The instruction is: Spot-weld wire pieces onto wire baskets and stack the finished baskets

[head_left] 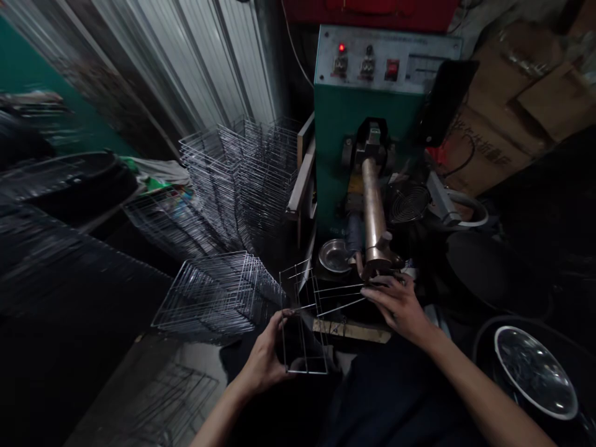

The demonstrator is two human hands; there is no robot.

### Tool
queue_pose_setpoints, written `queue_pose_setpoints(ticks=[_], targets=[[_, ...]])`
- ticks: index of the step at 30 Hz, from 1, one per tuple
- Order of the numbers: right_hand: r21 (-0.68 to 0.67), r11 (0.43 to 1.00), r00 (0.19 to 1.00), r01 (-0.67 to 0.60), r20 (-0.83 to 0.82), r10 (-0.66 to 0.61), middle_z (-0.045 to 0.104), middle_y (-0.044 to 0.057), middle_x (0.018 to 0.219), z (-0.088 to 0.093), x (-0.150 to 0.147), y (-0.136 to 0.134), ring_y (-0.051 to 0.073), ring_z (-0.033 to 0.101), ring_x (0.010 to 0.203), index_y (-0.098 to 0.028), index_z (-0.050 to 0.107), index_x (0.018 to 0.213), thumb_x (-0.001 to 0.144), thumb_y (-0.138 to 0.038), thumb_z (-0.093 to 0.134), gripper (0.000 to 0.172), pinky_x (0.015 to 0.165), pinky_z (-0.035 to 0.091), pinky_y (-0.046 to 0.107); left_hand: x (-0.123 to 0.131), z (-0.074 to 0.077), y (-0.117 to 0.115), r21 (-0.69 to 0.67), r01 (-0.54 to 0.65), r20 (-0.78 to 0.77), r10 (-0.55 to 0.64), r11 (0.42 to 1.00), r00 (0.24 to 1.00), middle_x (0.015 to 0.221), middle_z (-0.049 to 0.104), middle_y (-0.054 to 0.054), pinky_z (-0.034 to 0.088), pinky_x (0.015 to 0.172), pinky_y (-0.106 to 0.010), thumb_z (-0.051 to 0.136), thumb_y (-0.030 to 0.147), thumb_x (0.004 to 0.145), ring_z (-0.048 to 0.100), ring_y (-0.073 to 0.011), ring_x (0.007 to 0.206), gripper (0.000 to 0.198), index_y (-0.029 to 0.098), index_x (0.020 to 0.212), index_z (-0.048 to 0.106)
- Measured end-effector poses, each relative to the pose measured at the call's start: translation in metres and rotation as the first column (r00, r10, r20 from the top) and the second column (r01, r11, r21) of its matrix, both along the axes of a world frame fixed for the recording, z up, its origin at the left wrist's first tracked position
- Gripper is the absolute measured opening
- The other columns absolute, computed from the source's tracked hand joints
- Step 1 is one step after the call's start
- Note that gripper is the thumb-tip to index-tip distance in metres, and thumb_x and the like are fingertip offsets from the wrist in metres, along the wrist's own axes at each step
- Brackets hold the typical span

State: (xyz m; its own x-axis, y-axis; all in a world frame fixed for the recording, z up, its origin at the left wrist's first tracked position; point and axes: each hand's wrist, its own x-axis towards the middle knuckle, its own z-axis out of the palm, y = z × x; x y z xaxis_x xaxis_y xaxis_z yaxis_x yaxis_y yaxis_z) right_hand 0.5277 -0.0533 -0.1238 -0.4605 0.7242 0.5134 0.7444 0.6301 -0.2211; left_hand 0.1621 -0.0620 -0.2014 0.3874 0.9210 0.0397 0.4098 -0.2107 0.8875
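The person holds one rectangular wire frame [305, 372] in front of the body, standing on its short side above the lap. The left hand [265, 354] grips its upright wires, with the fingers closed around them. The right hand [395, 307] is at the other side, the fingers curled and close together, and they seem to pinch the ends of about three thin wire rods [339, 298] that reach to the frame.

Just behind the hands is one green spot welding machine [354, 105] with one copper-coloured electrode arm [374, 205]. Its panel has one lit red lamp [341, 47], two toggle switches and one red rocker switch [392, 69]. Beside the arm sit one small steel dish [334, 256] and one round fan guard [408, 203], and one wooden board [351, 330] lies under the rods.

To the left lean two big stacks of finished wire frames [242, 180], too many for counting. One large steel bowl [535, 372] is at lower right, and cardboard boxes [507, 124] are piled behind the machine
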Motion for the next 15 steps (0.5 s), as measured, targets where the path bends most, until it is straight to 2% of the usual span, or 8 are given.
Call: queue_pose_setpoints(ticks=[5,10,15], targets=[[0.017,1.000,0.999,0.013,-0.049,-0.012,0.076,0.005,0.115,-0.004,-0.004,0.000,0.025,0.063,0.120,-0.031,0.058,0.137,0.103,-0.009,0.056,0.040,0.105,0.027,0.050,-0.001,-0.007,-0.002,0.025,0.020,-0.030,-0.019,0.999,0.999,0.139,0.065,-0.017,0.052,0.112,-0.050,0.082,0.025,0.067,0.064,-0.0323,0.131,0.095,0.025,0.146,0.029],[0.039,0.999,0.998,0.019,-0.061,-0.016,0.076,0.005,0.115,-0.001,-0.005,0.002,0.025,0.064,0.117,-0.031,0.058,0.138,0.104,-0.009,0.056,0.041,0.103,0.028,0.049,0.001,0.004,0.000,0.004,0.011,-0.058,-0.011,1.000,0.998,0.133,0.069,-0.014,0.055,0.107,-0.045,0.080,0.023,0.064,0.068,-0.0318,0.124,0.091,0.025,0.142,0.033],[0.062,0.997,0.997,0.045,-0.067,-0.041,0.076,0.004,0.114,0.000,-0.006,0.008,0.024,0.066,0.114,-0.033,0.060,0.138,0.103,-0.010,0.057,0.042,0.101,0.030,0.047,0.004,0.008,0.009,-0.011,-0.005,-0.067,0.004,1.000,0.998,0.135,0.068,-0.015,0.053,0.111,-0.048,0.080,0.023,0.061,0.065,-0.0348,0.130,0.091,0.025,0.140,0.036]])
